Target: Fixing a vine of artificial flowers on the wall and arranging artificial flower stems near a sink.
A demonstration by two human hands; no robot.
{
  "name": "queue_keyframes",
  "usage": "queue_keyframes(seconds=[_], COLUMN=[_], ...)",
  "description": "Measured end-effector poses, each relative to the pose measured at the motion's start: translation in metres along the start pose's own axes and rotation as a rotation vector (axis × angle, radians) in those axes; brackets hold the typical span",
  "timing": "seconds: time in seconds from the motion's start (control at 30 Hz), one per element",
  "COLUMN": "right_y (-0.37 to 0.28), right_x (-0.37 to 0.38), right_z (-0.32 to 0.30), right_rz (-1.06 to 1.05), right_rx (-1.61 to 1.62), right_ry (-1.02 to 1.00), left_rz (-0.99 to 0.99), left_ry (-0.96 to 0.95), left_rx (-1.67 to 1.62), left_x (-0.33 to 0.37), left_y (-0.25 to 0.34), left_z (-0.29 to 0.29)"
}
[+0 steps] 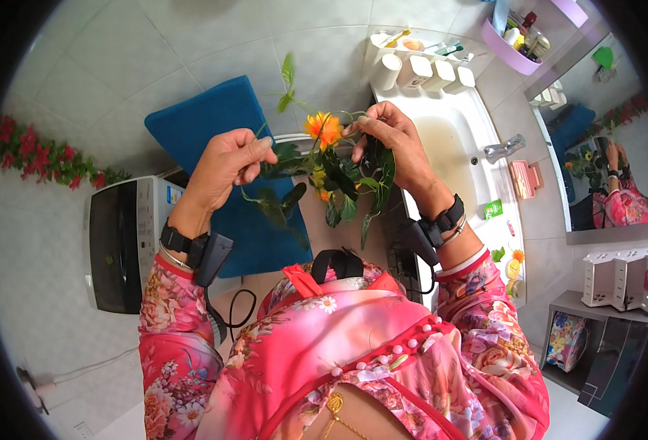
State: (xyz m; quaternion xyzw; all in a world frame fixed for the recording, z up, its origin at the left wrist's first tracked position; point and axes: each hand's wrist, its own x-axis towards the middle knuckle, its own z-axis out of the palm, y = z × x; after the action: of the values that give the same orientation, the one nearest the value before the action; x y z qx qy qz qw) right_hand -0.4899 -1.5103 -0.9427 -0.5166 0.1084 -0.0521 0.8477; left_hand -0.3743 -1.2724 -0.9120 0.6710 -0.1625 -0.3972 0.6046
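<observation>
Between my two hands hangs a leafy flower vine with an orange bloom (324, 130), yellow buds and several dark green leaves (344, 180). My left hand (232, 163) is closed on the left, thumb pressed to the curled fingers, with a thin green stem showing above and below it. On the right, my right hand (397, 143) pinches a stem beside the bloom, and leaves hang below its fingers. One lighter green sprig (287, 84) sticks up above the bloom. Exactly what lies inside the left fingers is partly hidden.
A blue board (221, 110) leans behind my left hand, beside a washing machine (129, 242). To the right is a white sink (470, 121) holding cloudy water, with a faucet (504, 149) and several cups (415, 71) at its far edge. A mirror (595, 169) hangs at right.
</observation>
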Motion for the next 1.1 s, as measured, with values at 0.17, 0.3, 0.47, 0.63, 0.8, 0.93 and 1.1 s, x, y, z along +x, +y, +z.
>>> queue_keyframes(seconds=[0.17,0.3,0.47,0.63,0.8,0.93,1.1], right_y=[-0.002,-0.004,-0.008,-0.014,-0.018,-0.018,-0.017], right_x=[0.001,0.003,0.001,-0.001,-0.001,-0.003,-0.005], right_z=[-0.004,-0.003,-0.004,-0.002,-0.001,0.008,0.026], right_rz=[0.001,0.011,0.035,0.028,0.076,0.059,0.057], right_rx=[0.022,0.06,0.067,0.108,0.133,0.092,0.07], right_ry=[-0.005,0.004,0.037,0.085,0.11,0.076,-0.007], left_rz=[0.11,0.362,0.392,0.649,0.453,0.427,0.415], left_ry=[0.127,0.267,0.689,0.736,0.665,0.278,0.187], left_rx=[0.216,-0.327,0.208,0.842,0.482,0.514,0.364], left_x=[0.0,-0.002,-0.005,-0.012,-0.027,-0.015,0.004], left_y=[0.01,0.017,0.009,0.01,0.003,-0.009,-0.023], left_z=[0.005,-0.02,-0.032,-0.018,-0.031,0.014,0.041])
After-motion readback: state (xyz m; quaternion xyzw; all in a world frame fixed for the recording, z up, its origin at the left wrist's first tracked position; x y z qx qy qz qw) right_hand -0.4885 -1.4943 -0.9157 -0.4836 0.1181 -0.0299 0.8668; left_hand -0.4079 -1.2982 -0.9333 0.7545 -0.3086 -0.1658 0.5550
